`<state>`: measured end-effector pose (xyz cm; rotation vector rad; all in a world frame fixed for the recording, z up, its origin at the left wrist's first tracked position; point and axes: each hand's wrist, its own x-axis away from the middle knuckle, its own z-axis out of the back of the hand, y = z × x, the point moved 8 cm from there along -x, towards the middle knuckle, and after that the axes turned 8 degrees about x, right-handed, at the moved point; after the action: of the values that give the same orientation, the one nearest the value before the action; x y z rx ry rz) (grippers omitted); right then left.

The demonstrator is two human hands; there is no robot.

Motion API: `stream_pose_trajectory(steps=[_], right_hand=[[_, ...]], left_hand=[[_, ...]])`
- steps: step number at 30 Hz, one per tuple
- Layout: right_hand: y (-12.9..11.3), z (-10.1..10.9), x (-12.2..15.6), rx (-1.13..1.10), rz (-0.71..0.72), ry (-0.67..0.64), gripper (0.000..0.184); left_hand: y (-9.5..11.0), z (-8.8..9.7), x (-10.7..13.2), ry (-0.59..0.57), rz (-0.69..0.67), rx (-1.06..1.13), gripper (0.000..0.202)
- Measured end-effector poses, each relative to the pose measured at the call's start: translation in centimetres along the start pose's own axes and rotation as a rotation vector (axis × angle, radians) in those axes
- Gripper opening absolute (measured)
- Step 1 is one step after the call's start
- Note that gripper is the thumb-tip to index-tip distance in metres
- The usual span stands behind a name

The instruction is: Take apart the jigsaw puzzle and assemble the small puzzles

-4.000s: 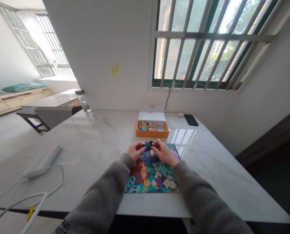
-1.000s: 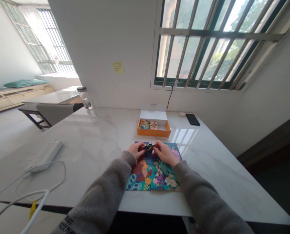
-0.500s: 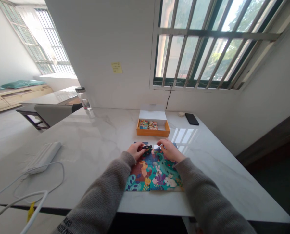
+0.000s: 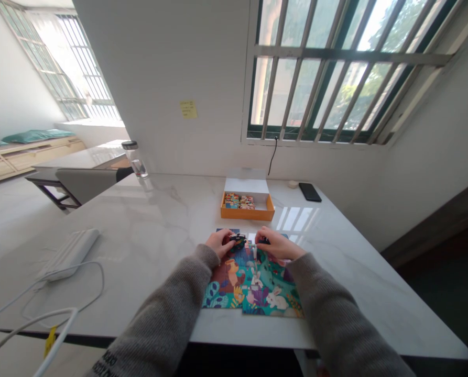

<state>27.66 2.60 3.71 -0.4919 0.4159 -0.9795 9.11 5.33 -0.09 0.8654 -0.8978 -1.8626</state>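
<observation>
A colourful animal puzzle (image 4: 253,285) lies on the white marble table (image 4: 147,246) in front of me. My left hand (image 4: 219,243) is closed on a small dark puzzle piece (image 4: 238,241) at the puzzle's far edge. My right hand (image 4: 275,243) rests with curled fingers on the right part of the puzzle, its fingertips pinching something dark at the far edge. The right part of the puzzle sits lower and slightly askew from the left part.
An orange box (image 4: 247,206) with several puzzle pieces stands behind the puzzle. A black phone (image 4: 308,192) lies at the back right, a bottle (image 4: 134,159) at the back left. A white power strip (image 4: 68,253) with cables lies at the left.
The right hand let go of the small piece and moved right onto the puzzle. The puzzle's right part shifted toward me and to the right. The left hand kept the piece.
</observation>
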Motion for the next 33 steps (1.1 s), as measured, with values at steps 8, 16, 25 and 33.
stream_pose_trajectory(steps=[8, 16, 25, 33], right_hand=[[2.1, 0.9, -0.4, -0.356, -0.085, 0.263, 0.021], [1.8, 0.6, 0.0, -0.834, -0.234, 0.351, 0.031], [1.2, 0.0, 0.0, -1.171, -0.262, 0.215, 0.044], [-1.2, -1.4, -1.0, -0.616, -0.096, 0.289, 0.041]], left_hand=[[0.2, -0.1, 0.0, -0.012, 0.005, -0.020, 0.020], [0.1, -0.2, 0.0, -0.007, 0.004, -0.017, 0.020], [-0.2, -0.2, 0.0, -0.014, -0.008, -0.023, 0.022], [0.2, -0.1, 0.0, -0.029, -0.018, -0.021, 0.024]])
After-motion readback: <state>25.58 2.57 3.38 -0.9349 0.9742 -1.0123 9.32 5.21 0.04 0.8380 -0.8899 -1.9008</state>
